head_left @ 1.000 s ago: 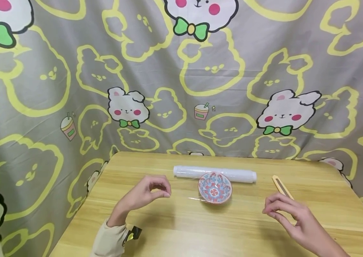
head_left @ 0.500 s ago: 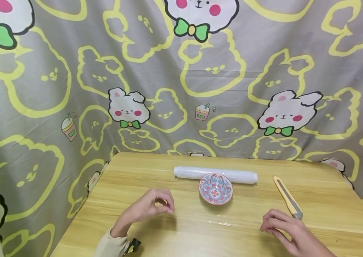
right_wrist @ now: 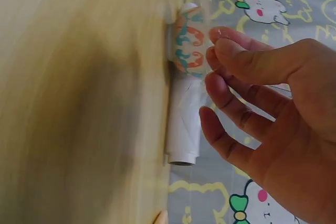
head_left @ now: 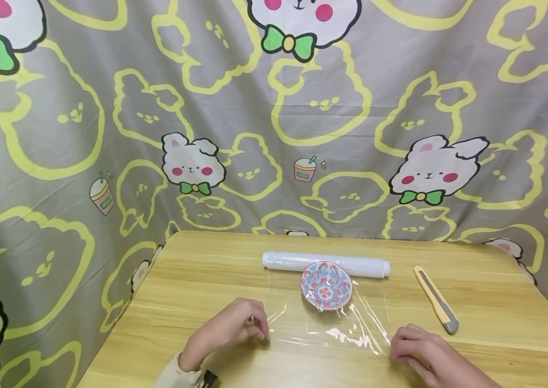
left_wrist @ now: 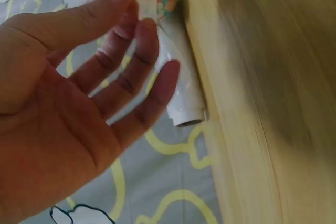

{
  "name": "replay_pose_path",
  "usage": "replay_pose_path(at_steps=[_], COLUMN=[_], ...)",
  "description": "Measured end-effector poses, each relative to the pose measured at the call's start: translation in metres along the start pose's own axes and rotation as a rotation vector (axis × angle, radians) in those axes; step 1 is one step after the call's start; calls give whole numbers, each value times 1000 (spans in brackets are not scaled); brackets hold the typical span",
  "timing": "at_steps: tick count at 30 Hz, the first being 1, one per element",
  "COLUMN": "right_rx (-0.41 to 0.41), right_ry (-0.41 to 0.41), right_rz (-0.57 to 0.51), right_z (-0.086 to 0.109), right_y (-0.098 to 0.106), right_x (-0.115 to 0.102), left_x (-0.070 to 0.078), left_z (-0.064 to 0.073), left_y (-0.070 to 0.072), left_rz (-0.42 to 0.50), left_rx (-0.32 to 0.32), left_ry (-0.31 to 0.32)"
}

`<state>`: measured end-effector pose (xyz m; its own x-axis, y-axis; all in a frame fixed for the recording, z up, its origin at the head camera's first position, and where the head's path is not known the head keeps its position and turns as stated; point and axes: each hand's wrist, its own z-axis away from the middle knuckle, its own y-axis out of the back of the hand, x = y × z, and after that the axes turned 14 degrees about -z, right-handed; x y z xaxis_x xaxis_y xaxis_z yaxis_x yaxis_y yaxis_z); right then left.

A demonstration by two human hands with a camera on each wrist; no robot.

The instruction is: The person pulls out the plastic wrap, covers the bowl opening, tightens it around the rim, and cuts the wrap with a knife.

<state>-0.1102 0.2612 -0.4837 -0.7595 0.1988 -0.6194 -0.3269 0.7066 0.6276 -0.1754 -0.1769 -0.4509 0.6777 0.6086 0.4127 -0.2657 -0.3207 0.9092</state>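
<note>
Left hand (head_left: 234,331) and right hand (head_left: 426,354) are pinching clear film (head_left: 342,335), lower centre; bowl (head_left: 326,285) is sitting up-frame between them, left nearer.

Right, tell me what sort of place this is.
Probably an indoor work corner, perhaps at home: a table with a bowl on it, backed by a cartoon-print curtain.

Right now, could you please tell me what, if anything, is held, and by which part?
Clear film: the left hand and right hand pinch it at the two ends of its near edge.
</note>
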Motion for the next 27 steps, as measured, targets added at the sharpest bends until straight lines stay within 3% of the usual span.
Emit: replay_pose_path(at_steps=[8,11,15,19,27], right_rx=[-107,-125,-101,-63,-8], right_ry=[-144,-150,-106,-130,-359], right_rz=[4,30,117,155,252], right_z=[-4,-8,-13,-17,-33], right_y=[1,0,-2,-3,0], right_x=[10,15,22,27,30], left_x=[7,6,4,1,-5], left_z=[-11,-13,-17,-23,-37], left_y=[-11,-17,-24,-25,-26], left_rz=[-183,-235,-303,-345,-363], left_rx=[-27,-21,27,102,150], left_ry=[45,71,91,122,152])
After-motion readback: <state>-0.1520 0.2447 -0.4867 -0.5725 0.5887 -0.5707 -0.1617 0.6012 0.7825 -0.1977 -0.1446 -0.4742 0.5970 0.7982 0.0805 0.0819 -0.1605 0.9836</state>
